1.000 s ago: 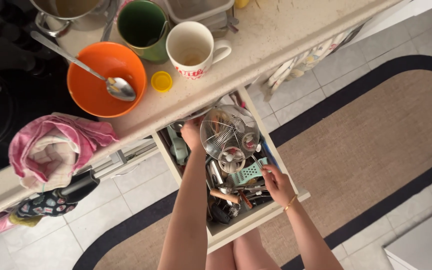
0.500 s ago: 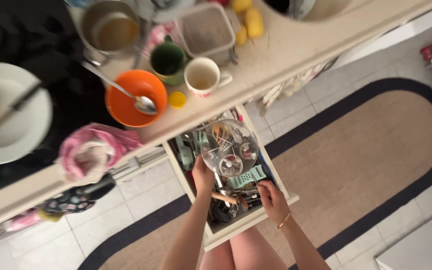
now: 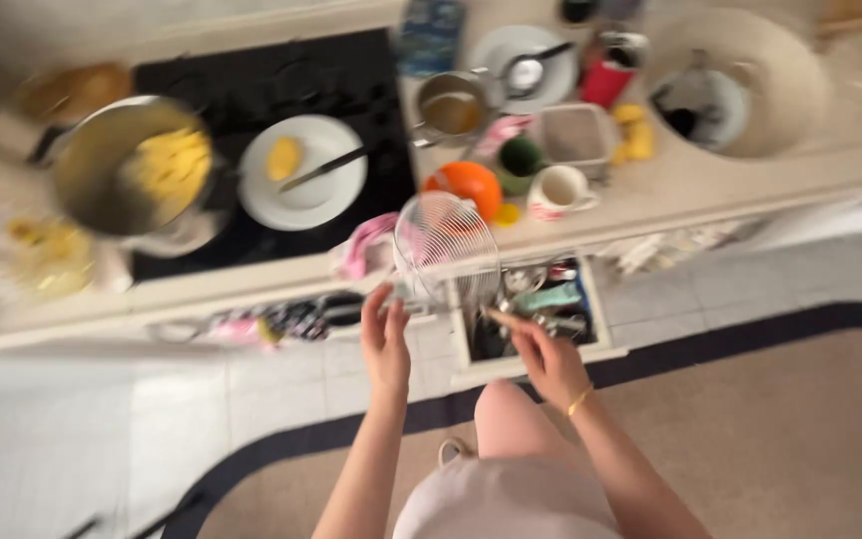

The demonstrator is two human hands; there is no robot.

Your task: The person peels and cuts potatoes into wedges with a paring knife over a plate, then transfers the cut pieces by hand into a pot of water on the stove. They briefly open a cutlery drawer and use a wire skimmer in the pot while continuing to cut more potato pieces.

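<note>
My left hand grips the lower rim of a round wire skimmer, which is lifted above the counter edge, left of the open drawer. My right hand is closed on a wooden handle that seems to run up to the skimmer's basket. The drawer holds several metal utensils and a pale green tool. The picture is blurred by motion.
A black hob carries a white plate with yellow food and a knife. A pot of yellow food stands left. An orange bowl, mugs, a pink cloth and a sink line the counter. A brown rug covers the floor.
The wire skimmer has come up out of the drawer, with both hands rising with it. The view has pulled back and swung left, so the hob and pot show.
</note>
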